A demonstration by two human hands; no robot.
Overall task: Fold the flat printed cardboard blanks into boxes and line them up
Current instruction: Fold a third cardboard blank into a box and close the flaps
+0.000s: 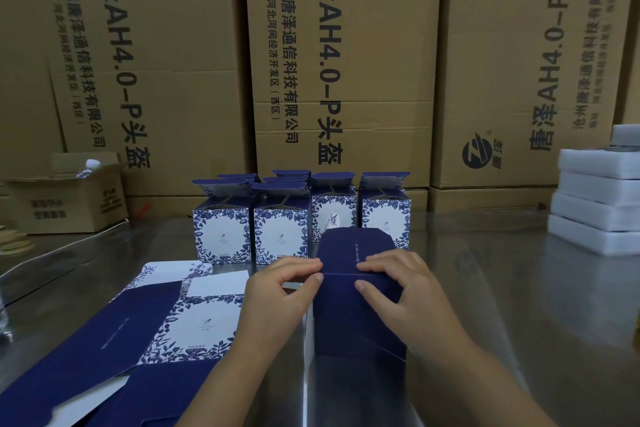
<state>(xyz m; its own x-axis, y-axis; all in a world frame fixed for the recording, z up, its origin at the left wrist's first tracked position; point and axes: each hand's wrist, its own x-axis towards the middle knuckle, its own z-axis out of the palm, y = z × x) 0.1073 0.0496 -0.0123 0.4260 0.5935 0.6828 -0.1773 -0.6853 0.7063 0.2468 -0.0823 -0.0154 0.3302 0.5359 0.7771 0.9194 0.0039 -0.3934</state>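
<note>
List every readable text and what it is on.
"唐泽AH4.0-P头盔": middle carton, left carton, right carton (inverted).
"沧州唐泽通信科技有限公司": middle carton, left carton.
"地址:河北河间经济开发区(西区)": middle carton.
Too small to read: print on folded boxes, blank, held box, small carton.

The brown cartons (339,62) are cut off by the top edge, and the print on the right-hand one is too blurred to read. Behind the front row of folded boxes (221,232), the back row shows only its flaps. The raised flap of the half-folded box (356,315) hides parts of two boxes behind it; its print is too small to read. The left hand (277,291) and right hand (398,288) cover the ends of its fold, and both forearms are cut off at the bottom edge. The flat blanks (104,329) are cut by that edge too. The white foam blocks (595,211) run off the right edge
</note>
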